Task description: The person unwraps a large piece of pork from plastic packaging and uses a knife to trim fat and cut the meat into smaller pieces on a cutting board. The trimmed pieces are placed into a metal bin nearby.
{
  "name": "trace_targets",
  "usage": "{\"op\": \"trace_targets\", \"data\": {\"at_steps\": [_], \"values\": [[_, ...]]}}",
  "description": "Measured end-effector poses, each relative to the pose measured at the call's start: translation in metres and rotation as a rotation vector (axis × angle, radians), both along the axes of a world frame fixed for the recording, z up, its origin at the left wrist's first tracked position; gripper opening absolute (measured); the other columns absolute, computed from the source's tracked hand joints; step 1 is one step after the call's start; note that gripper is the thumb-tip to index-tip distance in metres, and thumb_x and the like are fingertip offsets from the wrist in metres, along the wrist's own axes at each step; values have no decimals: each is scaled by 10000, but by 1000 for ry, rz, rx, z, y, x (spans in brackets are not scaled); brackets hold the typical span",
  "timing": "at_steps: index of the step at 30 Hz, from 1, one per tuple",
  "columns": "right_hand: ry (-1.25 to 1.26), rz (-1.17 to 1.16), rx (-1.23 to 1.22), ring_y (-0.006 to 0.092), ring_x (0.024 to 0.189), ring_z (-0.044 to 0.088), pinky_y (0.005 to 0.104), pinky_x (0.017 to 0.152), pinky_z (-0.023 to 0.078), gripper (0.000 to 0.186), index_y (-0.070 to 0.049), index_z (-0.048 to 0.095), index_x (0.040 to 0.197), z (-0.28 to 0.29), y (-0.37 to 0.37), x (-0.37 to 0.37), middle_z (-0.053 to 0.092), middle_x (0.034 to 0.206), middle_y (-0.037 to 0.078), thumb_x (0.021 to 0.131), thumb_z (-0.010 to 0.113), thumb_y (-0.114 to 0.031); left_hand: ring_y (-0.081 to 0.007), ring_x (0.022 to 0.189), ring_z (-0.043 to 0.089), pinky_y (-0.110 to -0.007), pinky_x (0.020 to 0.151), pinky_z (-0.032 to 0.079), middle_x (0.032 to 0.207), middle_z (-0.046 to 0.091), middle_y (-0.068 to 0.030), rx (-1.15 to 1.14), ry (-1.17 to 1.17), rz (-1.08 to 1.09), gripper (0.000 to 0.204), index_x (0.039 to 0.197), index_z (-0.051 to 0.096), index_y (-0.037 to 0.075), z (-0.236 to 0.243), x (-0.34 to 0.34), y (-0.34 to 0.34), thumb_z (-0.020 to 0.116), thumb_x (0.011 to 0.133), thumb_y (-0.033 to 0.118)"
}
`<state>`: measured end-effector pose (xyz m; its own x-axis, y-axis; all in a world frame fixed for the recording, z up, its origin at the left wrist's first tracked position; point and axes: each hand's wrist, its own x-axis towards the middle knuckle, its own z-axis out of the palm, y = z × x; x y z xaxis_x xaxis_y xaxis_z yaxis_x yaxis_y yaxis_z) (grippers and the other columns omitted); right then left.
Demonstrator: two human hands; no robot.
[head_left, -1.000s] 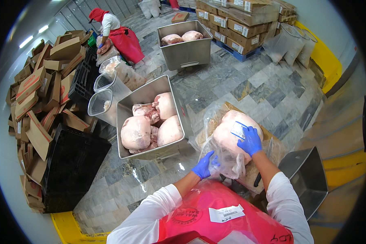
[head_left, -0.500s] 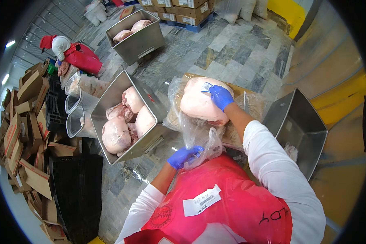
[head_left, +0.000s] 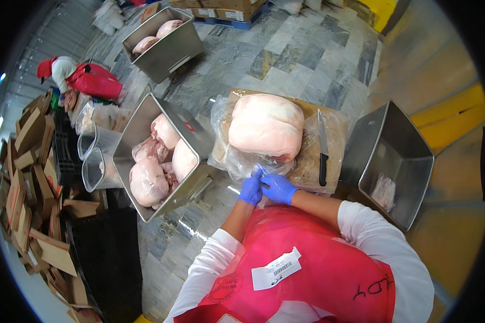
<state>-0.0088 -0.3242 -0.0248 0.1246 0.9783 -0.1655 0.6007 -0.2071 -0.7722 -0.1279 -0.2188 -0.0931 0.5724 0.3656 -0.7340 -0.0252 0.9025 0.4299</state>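
Chunk of meat (head_left: 265, 126), just the one on the worktop (head_left: 311, 107), big and pale, sitting on clear plastic (head_left: 241, 161), dead at 12 o'clock from the hands. Two blue-gloved hands here: left hand (head_left: 251, 188) and right hand (head_left: 278, 188) are side by side at the near edge, fingers bent in and tips meeting by the plastic. There's some tiny pale bit at the tips, way too small to make out, so I honestly can't tell whether either one's gripping anything. One knife (head_left: 323, 145) lies at about 2 o'clock, black handle toward the near edge, with a slim strip of worktop between it and the meat.

Metal bins, I count three: left bin (head_left: 180, 113) between 9 and 10 with at least four meat pieces, far bin (head_left: 180, 59) near 11 with two, right bin (head_left: 409, 151) around 3 with a crumpled pale wad in it. Left bin's just beside the plastic and right bin is close to the worktop's right edge, so the sides look tight. Way more room past the far edge, where tile floor (head_left: 291, 64) runs wide from 12 to 1.

Also three clear tubs (head_left: 92, 168) between 9 and 10, one co-worker (head_left: 94, 81) at 10, and cardboard boxes (head_left: 21, 204) heaped around 9, too jumbled to count.
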Motion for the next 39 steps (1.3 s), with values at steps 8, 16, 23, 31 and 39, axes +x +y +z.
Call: {"op": "trace_targets", "data": {"at_steps": [8,16,23,31,39], "values": [[-464,-253,203,460,1393,410,577,1109,387,820,-155,492,1509,61,27,129,445,1527,212,812,761,-492,-156,678,497,-371,615,469,776,515,31,136,192,64,334,905,545,214,54,29,-18,506,1069,502],[63,-258,21,407,1530,265,514,1239,265,1201,-99,212,1642,54,68,126,235,1667,233,754,814,-640,-116,564,428,-316,478,403,668,394,52,141,86,167,357,799,483,227,245,17,48,482,1090,433],[905,-449,124,233,1359,507,367,1132,431,867,-13,329,1581,59,50,160,509,1509,162,933,770,-382,-118,538,426,-301,450,381,645,399,47,69,-186,173,317,804,470,204,308,-3,83,506,1086,344],[714,-510,60,235,1344,525,375,1140,425,891,-38,343,1581,59,34,230,527,1491,152,904,798,-397,-90,513,342,-281,453,323,633,332,66,320,-174,418,347,779,422,207,359,-103,116,462,1105,319],[-611,-271,193,401,1507,332,493,1221,298,928,-113,395,1581,33,21,192,444,1560,236,821,790,-469,-68,706,539,-248,660,482,801,556,41,670,83,592,211,920,596,149,379,-167,111,537,1091,256]]}}
